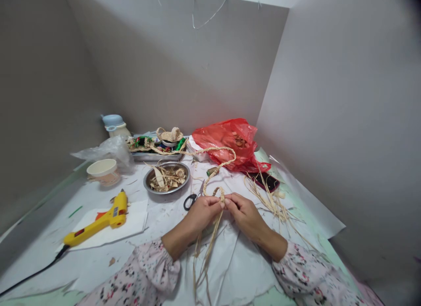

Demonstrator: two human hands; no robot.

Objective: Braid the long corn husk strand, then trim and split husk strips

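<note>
The left hand (205, 208) and right hand (245, 214) pinched the pale braided cord (222, 193) between them, neither nearer, its length winding away ahead, loose strands (214, 231) trailing back below them.

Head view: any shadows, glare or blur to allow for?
Head view: a slanting shadow edge crosses the back wall; head view: the left wall is darker than the right wall; head view: glossy highlights on the red bag; head view: fine braid detail looks slightly soft.
</note>
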